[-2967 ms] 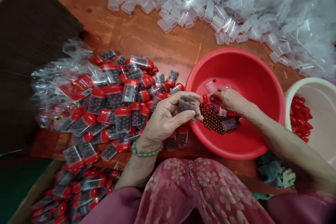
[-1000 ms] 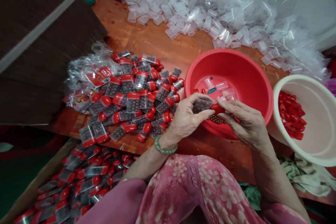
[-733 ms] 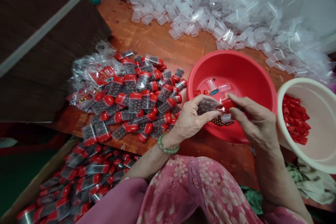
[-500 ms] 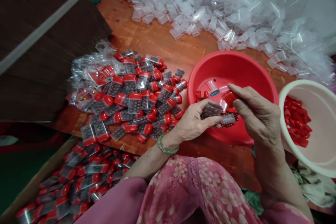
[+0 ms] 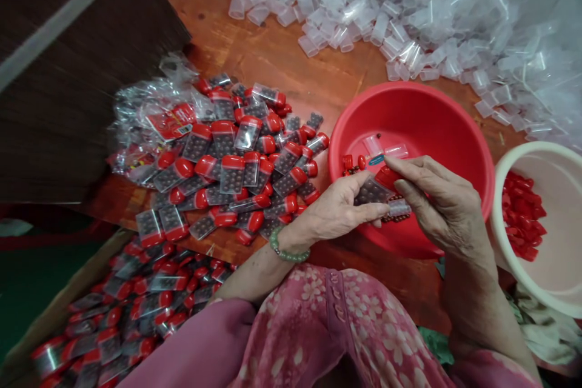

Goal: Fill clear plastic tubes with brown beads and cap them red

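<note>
The left hand (image 5: 336, 209) pinches a clear bead-filled tube (image 5: 371, 193) between thumb and fingers, its long axis slanting toward the right hand (image 5: 439, 203), whose nearly closed fingers seem to hold a red cap (image 5: 388, 177) at the tube's end.

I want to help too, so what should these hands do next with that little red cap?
Probably press the red cap held by the right hand onto the open end of the clear tube of dark beads in the left hand. The cap is right at that end, and the capped tubes nearby show how it fits.
</note>
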Action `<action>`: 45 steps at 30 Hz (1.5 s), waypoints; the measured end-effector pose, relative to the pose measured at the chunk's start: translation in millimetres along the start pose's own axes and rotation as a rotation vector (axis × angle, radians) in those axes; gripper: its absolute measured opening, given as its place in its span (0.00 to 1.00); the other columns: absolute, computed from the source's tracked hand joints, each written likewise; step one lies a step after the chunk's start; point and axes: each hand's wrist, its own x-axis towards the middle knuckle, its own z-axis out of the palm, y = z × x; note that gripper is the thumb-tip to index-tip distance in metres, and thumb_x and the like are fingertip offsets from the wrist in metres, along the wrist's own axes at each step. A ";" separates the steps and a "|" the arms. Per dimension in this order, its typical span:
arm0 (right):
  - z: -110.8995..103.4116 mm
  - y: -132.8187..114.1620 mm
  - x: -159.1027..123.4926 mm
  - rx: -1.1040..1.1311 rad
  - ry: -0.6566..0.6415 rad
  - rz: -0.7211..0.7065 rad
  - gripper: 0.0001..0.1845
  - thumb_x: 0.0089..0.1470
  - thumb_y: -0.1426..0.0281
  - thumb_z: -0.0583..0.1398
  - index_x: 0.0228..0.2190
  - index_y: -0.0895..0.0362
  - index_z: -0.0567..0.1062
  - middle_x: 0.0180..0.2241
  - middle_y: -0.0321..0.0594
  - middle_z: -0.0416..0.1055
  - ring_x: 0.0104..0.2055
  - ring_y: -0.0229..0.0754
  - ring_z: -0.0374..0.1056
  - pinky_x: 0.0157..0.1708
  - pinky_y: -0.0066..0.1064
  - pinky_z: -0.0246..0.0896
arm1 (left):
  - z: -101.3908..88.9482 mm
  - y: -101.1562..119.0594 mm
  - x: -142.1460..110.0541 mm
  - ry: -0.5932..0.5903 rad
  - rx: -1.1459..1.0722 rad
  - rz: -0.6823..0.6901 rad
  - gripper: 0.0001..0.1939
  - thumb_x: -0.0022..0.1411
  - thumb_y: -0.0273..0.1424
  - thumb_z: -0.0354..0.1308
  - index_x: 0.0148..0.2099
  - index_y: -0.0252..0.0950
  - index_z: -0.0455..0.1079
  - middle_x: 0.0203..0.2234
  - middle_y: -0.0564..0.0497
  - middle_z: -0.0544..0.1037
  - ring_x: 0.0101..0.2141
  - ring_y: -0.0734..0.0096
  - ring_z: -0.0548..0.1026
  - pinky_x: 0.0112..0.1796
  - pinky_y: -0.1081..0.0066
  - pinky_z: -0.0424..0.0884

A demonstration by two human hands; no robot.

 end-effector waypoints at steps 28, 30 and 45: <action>13.2 9.3 15.8 -0.007 0.015 0.091 0.14 0.66 0.68 0.59 0.50 0.52 0.81 0.38 0.41 0.81 0.37 0.41 0.77 0.40 0.35 0.73 | -27.6 -7.2 11.9 -0.165 -0.446 -0.193 0.13 0.49 0.27 0.69 0.39 0.30 0.75 0.32 0.46 0.80 0.29 0.72 0.78 0.27 0.75 0.74; 9.2 8.7 16.1 0.007 -0.020 0.074 0.14 0.66 0.69 0.59 0.49 0.51 0.81 0.38 0.40 0.82 0.36 0.41 0.77 0.39 0.34 0.74 | -26.6 -6.8 11.1 -0.149 -0.439 -0.204 0.13 0.54 0.30 0.71 0.39 0.30 0.74 0.33 0.46 0.80 0.29 0.74 0.78 0.27 0.77 0.74; 5.5 4.7 4.8 -0.218 -0.192 -0.102 0.42 0.58 0.49 0.65 0.63 0.62 0.66 0.51 0.59 0.75 0.52 0.57 0.74 0.49 0.50 0.74 | -14.3 -8.6 7.7 -0.038 -0.392 -0.170 0.24 0.57 0.46 0.73 0.40 0.31 0.72 0.30 0.50 0.78 0.29 0.79 0.76 0.32 0.79 0.73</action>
